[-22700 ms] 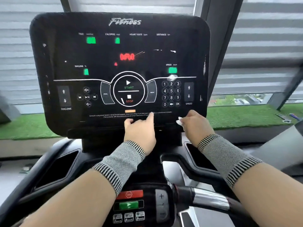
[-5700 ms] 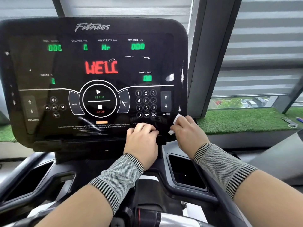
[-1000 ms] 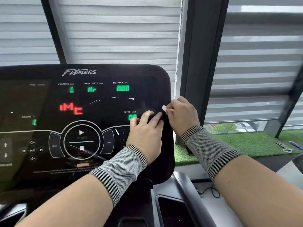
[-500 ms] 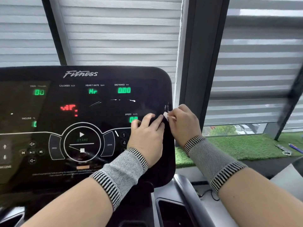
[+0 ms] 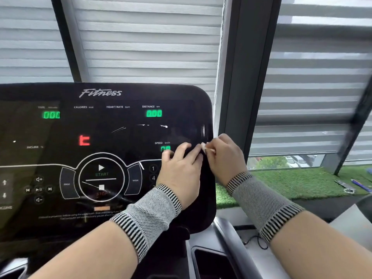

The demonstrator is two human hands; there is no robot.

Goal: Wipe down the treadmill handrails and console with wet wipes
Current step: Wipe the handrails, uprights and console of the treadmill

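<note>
Fingers point(image 5: 209, 156) pinching one wipe point(image 5: 203, 147), console point(image 5: 100, 137) edge

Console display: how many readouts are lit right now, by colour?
Green: 3 (TIME readout, DISTANCE readout, SPEED readout, partly hidden by the left hand)
Red: 1 (centre readout)
Total: 4

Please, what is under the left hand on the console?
The left hand rests on the console, over the number keypad. Only keys 1 and 4 show beside it. The other keys and part of the green speed readout are covered.
</note>
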